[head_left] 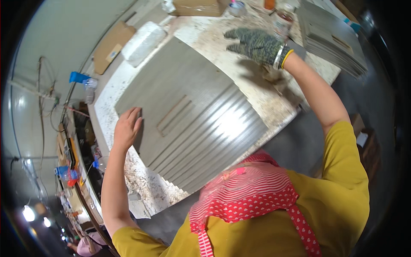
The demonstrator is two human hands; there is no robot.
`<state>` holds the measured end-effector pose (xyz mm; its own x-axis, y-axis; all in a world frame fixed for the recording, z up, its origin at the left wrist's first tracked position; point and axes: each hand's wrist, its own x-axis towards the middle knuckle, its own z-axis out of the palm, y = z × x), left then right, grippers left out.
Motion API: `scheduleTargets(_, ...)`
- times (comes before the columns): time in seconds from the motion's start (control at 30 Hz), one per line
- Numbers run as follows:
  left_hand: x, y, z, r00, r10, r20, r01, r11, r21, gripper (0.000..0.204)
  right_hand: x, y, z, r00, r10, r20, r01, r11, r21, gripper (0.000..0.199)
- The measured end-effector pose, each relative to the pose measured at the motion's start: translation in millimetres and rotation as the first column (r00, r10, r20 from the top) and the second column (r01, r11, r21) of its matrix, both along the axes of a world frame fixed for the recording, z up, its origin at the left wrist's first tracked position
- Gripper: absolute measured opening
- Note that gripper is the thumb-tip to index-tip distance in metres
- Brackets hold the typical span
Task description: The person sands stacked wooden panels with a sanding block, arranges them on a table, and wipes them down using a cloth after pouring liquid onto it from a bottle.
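While the left hand, its grip unclear, apparently steadies panels on a table, staggered perhaps to expose each edge, the gloved right hand hovers spread and seemingly empty near a bottle.

Hands, two: one left hand, one right hand. Green-grey work glove, at right: one. Panel stacks, two: one fanned grey stack at centre, one plain grey stack far right. Fanned layers: probably about ten; glare obscures some edges. Wrapped white block, far left: one. Apron, near: one.
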<state>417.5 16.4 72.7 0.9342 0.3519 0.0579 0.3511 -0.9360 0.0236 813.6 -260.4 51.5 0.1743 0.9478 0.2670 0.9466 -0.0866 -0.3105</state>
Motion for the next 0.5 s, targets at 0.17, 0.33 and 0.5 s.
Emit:
scheduleTargets(0.17,63.6,44.2,30.7,0.979,0.032,0.203,-0.032,0.999,-0.004,0.034,20.4,79.2,-60.0,0.961,0.267,-0.073,-0.263,0.963,0.061,0.040)
scheduleTargets(0.33,108.5,107.9,7.6,0.945,0.186,0.269,-0.125,0.965,-0.230,0.045,25.2,170.1,-81.6,0.986,0.107,0.131,-0.126,0.980,0.153,0.057)
scheduleTargets(0.5,123.8,164.2,-36.4,0.878,0.405,-0.254,-0.464,0.593,-0.658,0.080,17.7,235.0,-75.4,0.992,0.119,0.032,-0.122,0.983,0.136,0.037)
